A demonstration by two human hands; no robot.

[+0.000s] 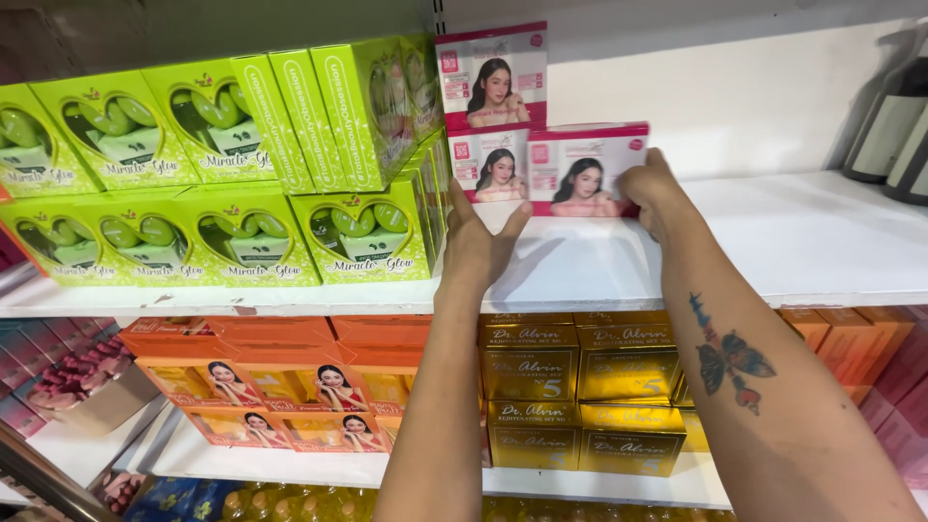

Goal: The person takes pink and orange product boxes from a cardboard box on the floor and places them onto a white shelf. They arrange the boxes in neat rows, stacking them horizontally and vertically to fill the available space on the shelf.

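Note:
Three pink-and-white boxes with a portrait print stand on a white shelf [802, 242]. One box [491, 75] sits on top of another box [488, 159]. My left hand [478, 242] reaches up with fingers spread, its fingertips touching the lower left box. My right hand [652, 188] grips the right end of the third pink box [585, 166], which stands beside the lower left one on the shelf.
Stacks of green boxes [222, 164] fill the shelf's left side, right against the pink boxes. Dark bottles [894, 121] stand at the far right. On the shelf below are orange boxes [290, 377] and gold boxes [570, 387]. White shelf surface lies right of the pink boxes.

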